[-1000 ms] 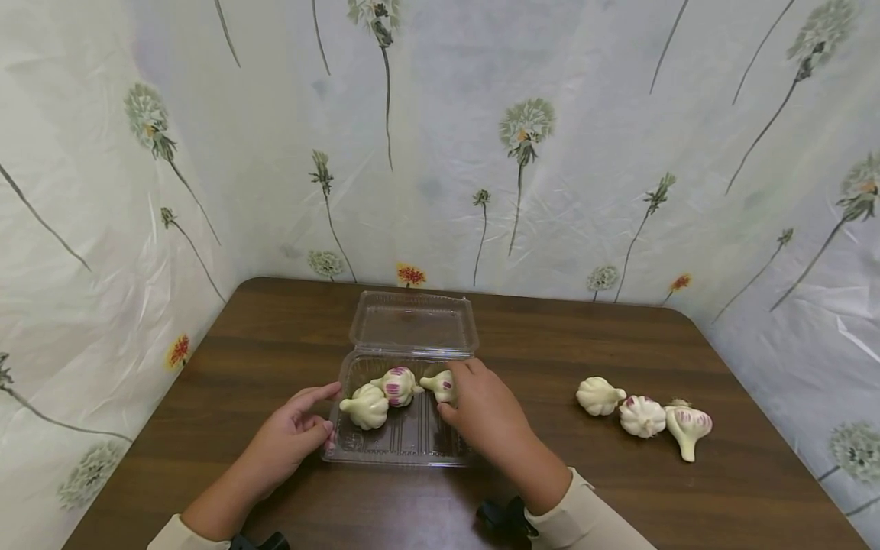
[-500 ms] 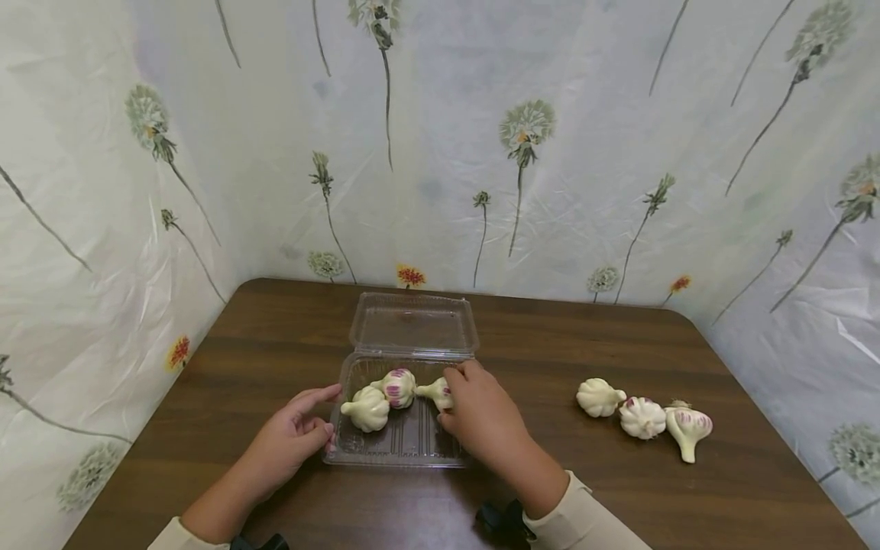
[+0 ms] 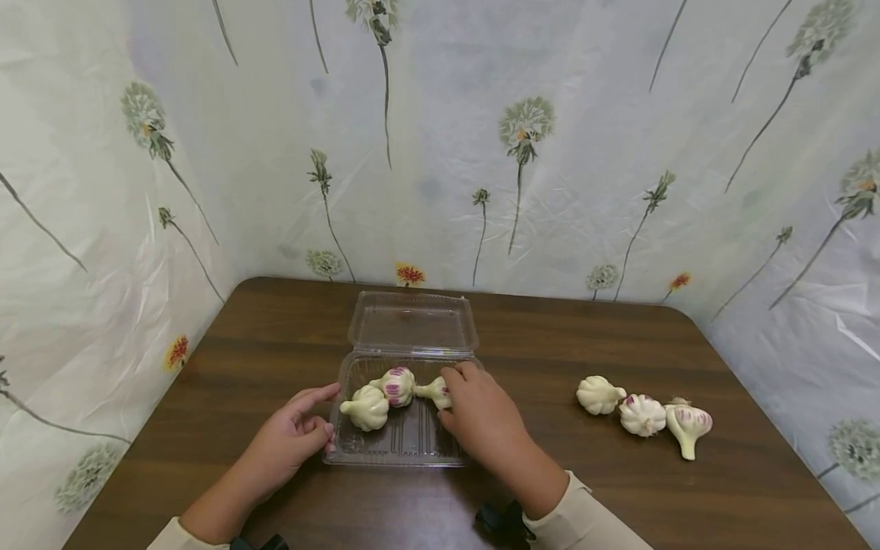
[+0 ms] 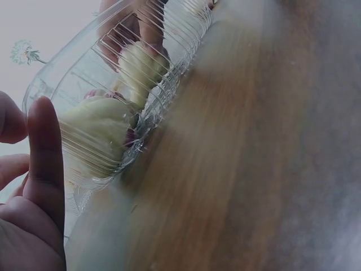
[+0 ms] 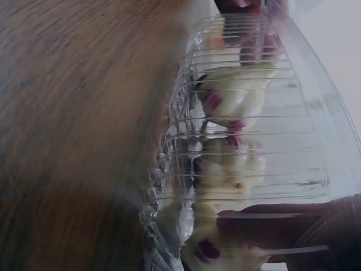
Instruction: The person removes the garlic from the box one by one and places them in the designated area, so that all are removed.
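Note:
A clear plastic clamshell container [image 3: 385, 456] lies on the table with its lid folded back. My left hand [image 3: 292, 435] holds its left side, thumb at the rim and index finger extended along the edge. Inside, a plain cream garlic bulb [image 3: 367, 409] sits beside a purple-streaked garlic bulb [image 3: 397, 386]. To their right is a third garlic bulb [image 3: 435, 392], its stem pointing left. My right hand [image 3: 484, 409] grips this third bulb within the container, fingers covering its right part. Through the ribbed wall, the right wrist view shows the purple-streaked bulb [image 5: 234, 93].
On the right of the brown wooden table [image 3: 550, 336] lie a cream garlic bulb [image 3: 599, 396], a purple-marked bulb [image 3: 642, 416] and a long-stemmed bulb [image 3: 690, 424]. The open lid [image 3: 414, 321] lies behind the container. A floral curtain [image 3: 440, 137] stands beyond the table.
Over the last second my right hand has turned slightly, and the garlic bulb under it has shifted a little, its stem now nearer the streaked bulb. My left hand stays put.

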A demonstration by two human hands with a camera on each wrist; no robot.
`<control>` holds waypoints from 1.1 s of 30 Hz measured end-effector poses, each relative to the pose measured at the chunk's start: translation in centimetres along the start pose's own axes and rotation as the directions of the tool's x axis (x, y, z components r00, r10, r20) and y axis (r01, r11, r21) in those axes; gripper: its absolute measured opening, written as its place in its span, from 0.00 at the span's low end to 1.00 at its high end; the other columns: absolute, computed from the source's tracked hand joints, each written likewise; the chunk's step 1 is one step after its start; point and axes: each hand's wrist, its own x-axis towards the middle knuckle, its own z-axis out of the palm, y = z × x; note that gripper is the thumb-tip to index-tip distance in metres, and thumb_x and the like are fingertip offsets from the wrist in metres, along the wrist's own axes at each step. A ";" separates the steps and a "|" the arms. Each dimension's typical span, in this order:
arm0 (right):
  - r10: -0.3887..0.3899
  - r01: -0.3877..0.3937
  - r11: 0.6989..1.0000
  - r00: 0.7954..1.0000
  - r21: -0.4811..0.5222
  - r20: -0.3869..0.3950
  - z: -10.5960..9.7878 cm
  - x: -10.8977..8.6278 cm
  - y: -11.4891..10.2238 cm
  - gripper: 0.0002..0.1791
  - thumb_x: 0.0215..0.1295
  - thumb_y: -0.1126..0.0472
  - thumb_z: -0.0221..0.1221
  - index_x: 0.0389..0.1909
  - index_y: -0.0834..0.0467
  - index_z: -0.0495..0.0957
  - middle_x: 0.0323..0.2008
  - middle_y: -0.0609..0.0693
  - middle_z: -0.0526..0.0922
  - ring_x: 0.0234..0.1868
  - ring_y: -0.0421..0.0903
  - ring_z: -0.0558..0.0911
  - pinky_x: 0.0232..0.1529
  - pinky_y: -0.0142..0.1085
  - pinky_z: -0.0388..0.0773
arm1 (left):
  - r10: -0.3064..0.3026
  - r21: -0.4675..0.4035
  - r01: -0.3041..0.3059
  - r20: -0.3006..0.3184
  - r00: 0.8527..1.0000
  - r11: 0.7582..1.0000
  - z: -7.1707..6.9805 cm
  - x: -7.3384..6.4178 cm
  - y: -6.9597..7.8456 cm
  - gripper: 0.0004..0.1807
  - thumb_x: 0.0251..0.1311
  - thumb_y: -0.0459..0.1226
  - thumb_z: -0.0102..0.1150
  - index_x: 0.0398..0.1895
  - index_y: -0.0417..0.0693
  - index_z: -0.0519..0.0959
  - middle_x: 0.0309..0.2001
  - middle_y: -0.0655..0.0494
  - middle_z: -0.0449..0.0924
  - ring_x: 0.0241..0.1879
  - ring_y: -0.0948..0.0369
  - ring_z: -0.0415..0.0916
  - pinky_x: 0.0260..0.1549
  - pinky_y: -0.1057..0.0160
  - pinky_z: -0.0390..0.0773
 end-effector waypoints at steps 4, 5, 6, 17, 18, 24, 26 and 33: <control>-0.006 0.006 0.999 1.000 0.036 -0.016 -0.1 0.1 0.3 0.32 0.59 0.52 0.76 0.63 0.59 0.79 0.56 0.55 0.81 0.57 0.55 0.82 0.57 0.49 0.83 | 0.005 -0.009 -0.005 -0.005 1.000 1.000 0.1 -0.1 0.0 0.33 0.68 0.23 0.56 0.77 0.32 0.64 0.71 0.32 0.60 0.33 0.65 0.80 0.36 0.66 0.86; -0.003 0.004 0.999 1.000 0.053 -0.017 -0.2 0.1 0.3 0.32 0.59 0.52 0.76 0.62 0.58 0.80 0.56 0.55 0.81 0.56 0.55 0.82 0.56 0.49 0.83 | 0.005 -0.012 -0.006 -0.007 1.000 1.000 0.1 -0.1 0.0 0.33 0.68 0.23 0.57 0.77 0.32 0.64 0.71 0.32 0.60 0.33 0.64 0.80 0.36 0.66 0.86; 0.000 0.001 0.998 1.000 0.070 -0.015 -0.3 0.1 0.4 0.32 0.59 0.52 0.76 0.62 0.58 0.80 0.56 0.55 0.81 0.55 0.54 0.82 0.55 0.49 0.83 | 0.005 -0.014 -0.005 -0.008 1.000 1.000 0.1 -0.1 0.0 0.33 0.68 0.23 0.57 0.77 0.32 0.64 0.71 0.32 0.60 0.33 0.64 0.80 0.36 0.66 0.86; 0.034 -0.034 0.985 0.999 0.171 -0.002 -0.7 0.2 0.9 0.32 0.60 0.49 0.76 0.63 0.54 0.80 0.58 0.54 0.81 0.53 0.51 0.83 0.50 0.47 0.83 | -0.011 -0.009 0.011 -0.011 1.000 1.000 0.3 -0.3 0.4 0.34 0.68 0.24 0.57 0.77 0.33 0.63 0.70 0.32 0.60 0.33 0.64 0.79 0.36 0.66 0.86; 0.037 -0.036 0.984 0.999 0.177 -0.001 -0.7 0.2 0.9 0.32 0.60 0.48 0.76 0.64 0.54 0.80 0.58 0.54 0.80 0.53 0.51 0.83 0.51 0.48 0.83 | -0.010 -0.009 0.010 -0.011 1.000 1.000 0.3 -0.3 0.4 0.34 0.68 0.24 0.57 0.77 0.33 0.63 0.70 0.32 0.60 0.33 0.64 0.79 0.36 0.66 0.86; 0.067 -0.068 0.974 0.998 0.217 0.009 -1.0 0.1 1.1 0.35 0.62 0.47 0.74 0.68 0.56 0.78 0.61 0.56 0.79 0.56 0.54 0.83 0.54 0.50 0.83 | -0.002 0.000 0.002 -0.008 1.000 1.000 0.2 -0.2 0.1 0.33 0.68 0.24 0.56 0.77 0.33 0.63 0.70 0.32 0.60 0.33 0.64 0.80 0.36 0.66 0.86; 0.091 -0.091 0.967 0.996 0.237 0.010 -1.2 0.0 1.2 0.36 0.63 0.46 0.74 0.68 0.56 0.77 0.62 0.57 0.78 0.56 0.54 0.82 0.55 0.51 0.83 | -0.008 0.005 0.008 -0.011 1.000 1.000 0.1 -0.1 0.0 0.33 0.69 0.23 0.56 0.77 0.34 0.64 0.70 0.33 0.61 0.33 0.64 0.80 0.36 0.66 0.86; 0.124 -0.118 0.948 0.992 0.297 -0.004 -1.4 -0.5 1.4 0.37 0.62 0.47 0.74 0.70 0.54 0.76 0.63 0.56 0.77 0.59 0.54 0.81 0.57 0.52 0.82 | -0.024 0.013 0.024 -0.013 1.000 1.000 0.1 0.0 0.1 0.33 0.69 0.24 0.56 0.77 0.35 0.64 0.69 0.35 0.61 0.33 0.64 0.79 0.36 0.66 0.86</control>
